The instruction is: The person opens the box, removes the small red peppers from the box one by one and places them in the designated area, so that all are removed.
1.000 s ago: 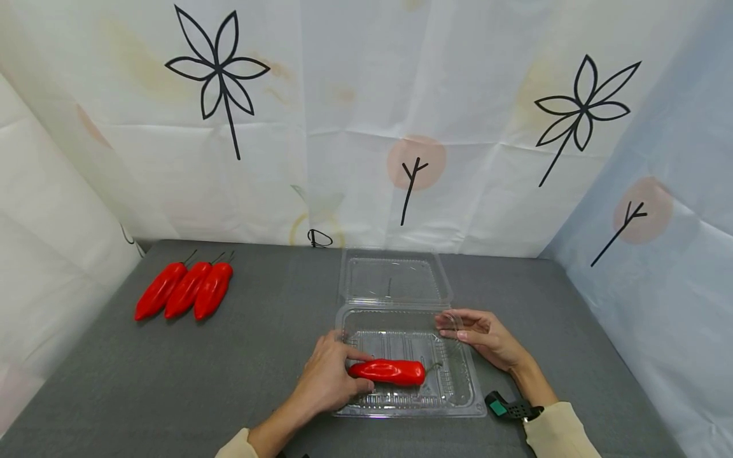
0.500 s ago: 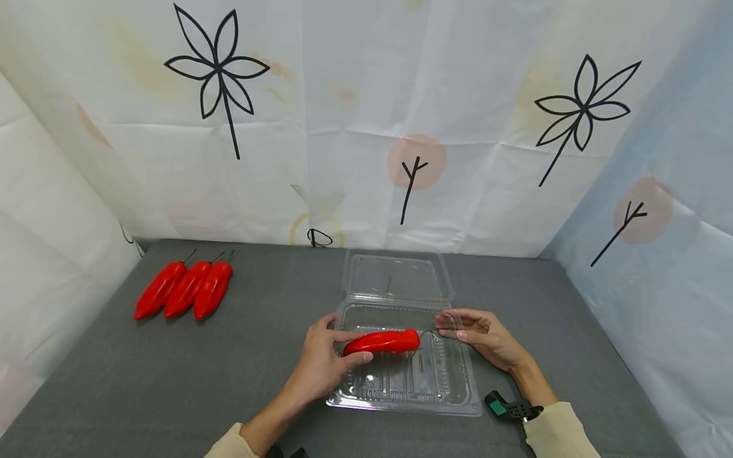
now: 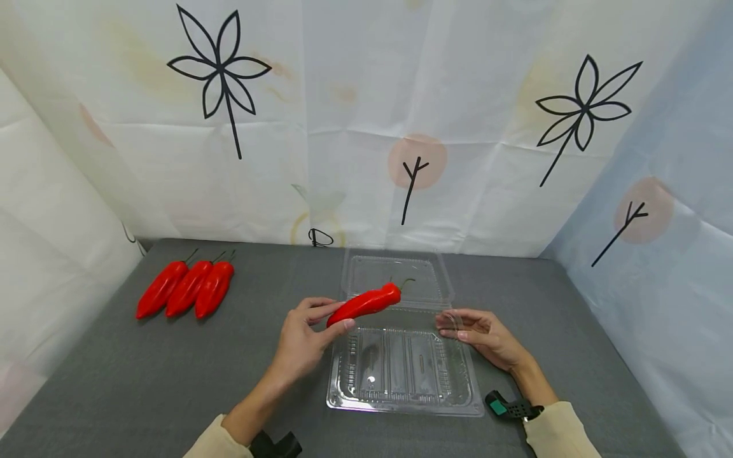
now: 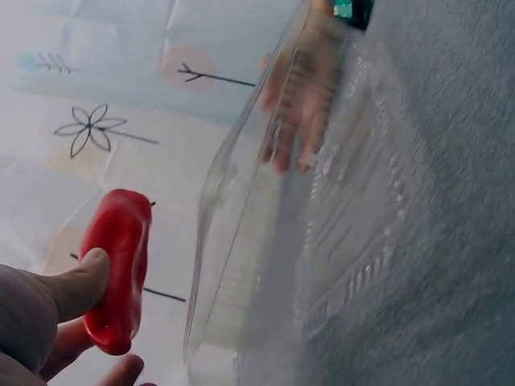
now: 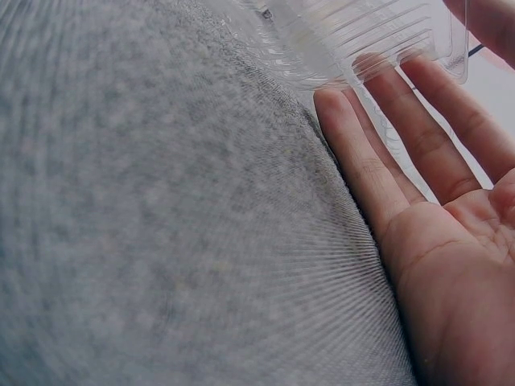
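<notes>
My left hand (image 3: 306, 337) pinches a red chili pepper (image 3: 366, 304) by its pointed end, thumb on one side and fingers on the other. In the head view the pepper is tilted, its green stem up and to the right, over the back of the clear plastic container (image 3: 401, 369). The left wrist view shows the thumb pressed on the pepper (image 4: 121, 269), apart from the container wall. My right hand (image 3: 483, 334) is at the container's right side, fingers mostly straight. In the right wrist view its fingertips (image 5: 378, 64) touch the clear plastic.
Three more red peppers (image 3: 186, 289) lie side by side at the back left of the grey table (image 3: 240, 369). The container's hinged lid (image 3: 395, 273) lies folded back toward the printed curtain (image 3: 355, 127). A black wrist strap (image 3: 512, 407) is on the right wrist.
My left hand has lifted the pepper out of the container and moved it up and to the left, tilting its stem end upward. The right hand has stayed in place.
</notes>
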Demonstrator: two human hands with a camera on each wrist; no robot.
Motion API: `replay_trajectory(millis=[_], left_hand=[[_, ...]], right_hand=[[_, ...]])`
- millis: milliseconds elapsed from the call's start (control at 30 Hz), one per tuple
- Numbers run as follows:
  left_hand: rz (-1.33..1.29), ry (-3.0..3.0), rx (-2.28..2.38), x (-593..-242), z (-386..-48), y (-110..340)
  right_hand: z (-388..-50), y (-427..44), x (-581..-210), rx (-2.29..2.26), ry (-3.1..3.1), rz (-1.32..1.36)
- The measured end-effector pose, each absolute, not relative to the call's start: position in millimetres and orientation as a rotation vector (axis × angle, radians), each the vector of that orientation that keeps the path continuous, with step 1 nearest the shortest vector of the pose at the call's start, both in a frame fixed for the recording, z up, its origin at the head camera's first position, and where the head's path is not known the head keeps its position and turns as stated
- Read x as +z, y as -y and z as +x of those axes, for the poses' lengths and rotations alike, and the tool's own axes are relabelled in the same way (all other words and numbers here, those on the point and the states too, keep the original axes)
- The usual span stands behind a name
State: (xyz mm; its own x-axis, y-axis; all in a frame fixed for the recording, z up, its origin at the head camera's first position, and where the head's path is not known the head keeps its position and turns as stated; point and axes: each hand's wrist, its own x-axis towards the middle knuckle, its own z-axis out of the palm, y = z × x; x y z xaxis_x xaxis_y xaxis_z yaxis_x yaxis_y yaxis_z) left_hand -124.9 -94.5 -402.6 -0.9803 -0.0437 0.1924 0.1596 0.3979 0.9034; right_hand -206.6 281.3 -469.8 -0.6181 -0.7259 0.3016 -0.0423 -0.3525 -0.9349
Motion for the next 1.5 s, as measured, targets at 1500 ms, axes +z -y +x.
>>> replay_trajectory(millis=[1500], left_hand=[[0.619,2.228,-1.140,-449,-157,215]], right_hand=[[-207,-283,-471,-2.001,-1.430,-1.002]])
